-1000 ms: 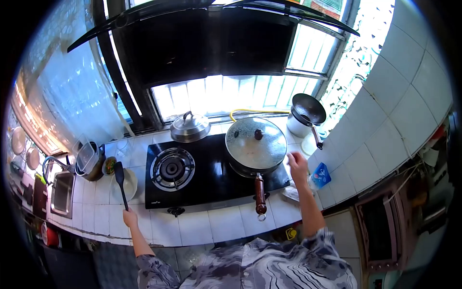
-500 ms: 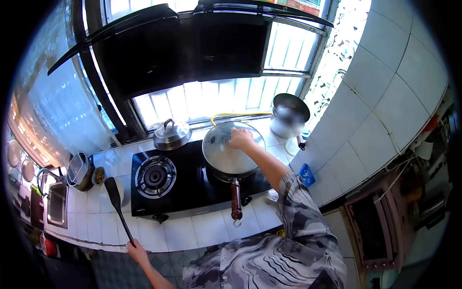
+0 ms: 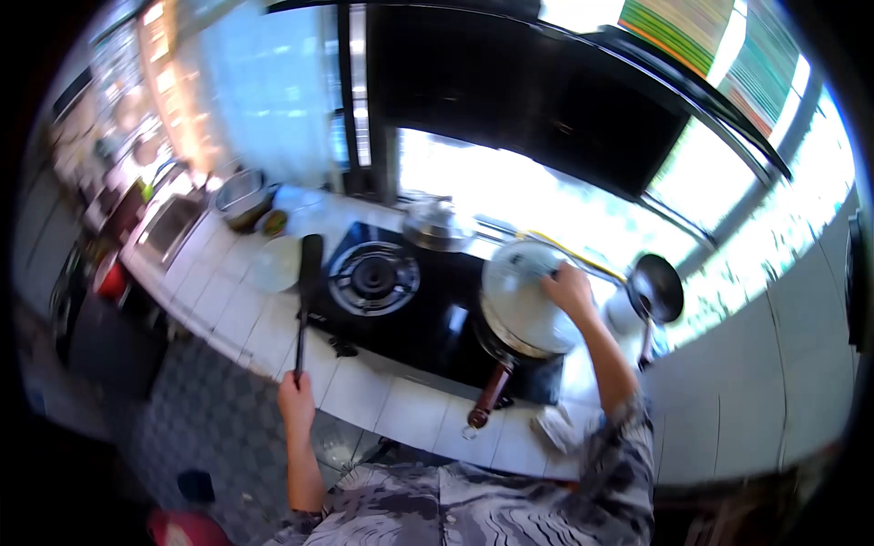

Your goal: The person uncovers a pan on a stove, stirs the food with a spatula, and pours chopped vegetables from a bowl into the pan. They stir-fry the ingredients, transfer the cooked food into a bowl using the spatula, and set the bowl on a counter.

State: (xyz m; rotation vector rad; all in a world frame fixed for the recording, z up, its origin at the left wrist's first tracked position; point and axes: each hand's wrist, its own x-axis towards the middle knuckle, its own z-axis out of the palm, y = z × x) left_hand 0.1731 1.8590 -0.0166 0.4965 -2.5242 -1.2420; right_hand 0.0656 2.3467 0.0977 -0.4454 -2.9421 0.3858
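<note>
My left hand [image 3: 296, 399] is closed around the handle of a black spatula [image 3: 310, 264], its blade upright before the counter and near the left burner [image 3: 373, 278]. My right hand [image 3: 570, 289] is closed at the top of a glass lid [image 3: 517, 287], its fingers hiding the knob. The lid covers a frying pan [image 3: 497, 341] on the right side of the black gas stove [image 3: 428, 314]. I cannot tell whether the lid is slightly raised. The pan's brown handle [image 3: 492, 396] points toward me.
A metal lid [image 3: 439, 225] stands behind the stove. Further right, a small dark pan [image 3: 657, 287] rests on a pale pot [image 3: 624, 314]. On the left are a pale plate [image 3: 277, 264], a small bowl [image 3: 274, 221], a dark pot [image 3: 244, 205] and the sink [image 3: 171, 227].
My view has turned and tilted, so the stove sits further right in the picture. My left hand holds the spatula more upright, closer to the stove. My right hand stays on the lid.
</note>
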